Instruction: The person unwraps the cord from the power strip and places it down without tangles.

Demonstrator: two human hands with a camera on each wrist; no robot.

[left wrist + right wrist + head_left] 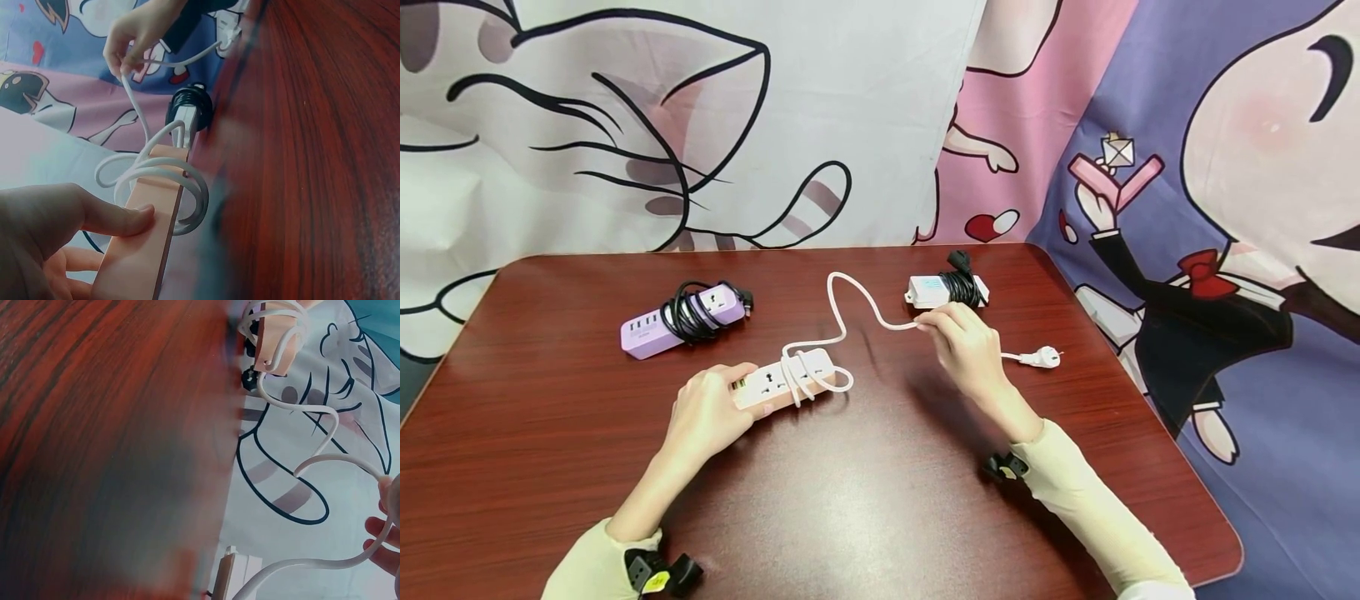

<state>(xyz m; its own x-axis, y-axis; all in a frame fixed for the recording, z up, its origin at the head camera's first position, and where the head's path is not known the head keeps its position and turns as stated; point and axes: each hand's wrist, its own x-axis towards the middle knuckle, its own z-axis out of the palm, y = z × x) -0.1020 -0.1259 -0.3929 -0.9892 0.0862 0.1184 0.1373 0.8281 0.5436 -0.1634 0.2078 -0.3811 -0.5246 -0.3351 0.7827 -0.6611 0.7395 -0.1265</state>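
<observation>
Hands first, as we see them from the head view: our left hand [711, 408] grips the near end of a peach-and-white power strip [784, 380] lying on the dark red table [865, 500], fingers curled round its end. A white cord [850, 304] is looped a few times round the strip's middle, then snakes away across the table to our right hand [966, 346], whose fingertips pinch it. Beyond that hand the cord runs on to a white plug [1041, 358] lying on the table. Farther back on the left lies a purple power strip [681, 321] with a black cord wound round it; just behind the right hand lies a white power strip [943, 290], also wrapped in black cord. A cartoon backdrop [700, 125] hangs behind the table.

From the left wrist view, our left thumb [115, 219] presses flat on the peach strip's [147, 244] face, with the other fingers curled beneath. The white cord's [162, 165] loops circle the strip just beyond the thumb, and one strand rises to the right hand [134, 31], pinched between its fingertips.

From the right wrist view, only the fingertips [382, 534] of our right hand show at the edge, closed on the white cord [325, 459], which curves up to the peach strip [278, 344] at the top.
</observation>
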